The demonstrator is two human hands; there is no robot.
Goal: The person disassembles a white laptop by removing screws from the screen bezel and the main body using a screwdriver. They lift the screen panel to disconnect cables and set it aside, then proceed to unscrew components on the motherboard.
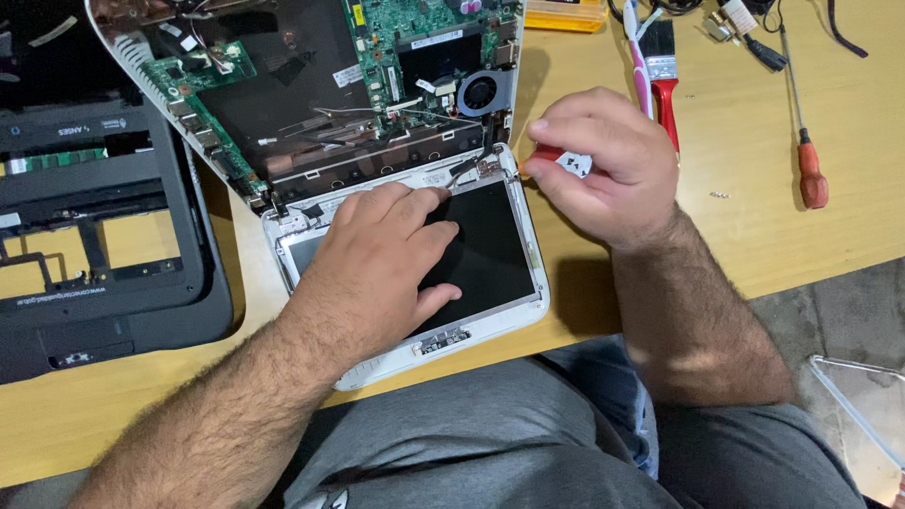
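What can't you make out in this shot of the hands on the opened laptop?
All in the head view:
- Red tool: the right hand covers most of it; its tip is hidden.
- Screen: the left hand hides its left half.
- Motherboard: cut off by the top edge.
- Clear tray: cut off by the right edge.
- Small bits near the red screwdriver: too small to identify.
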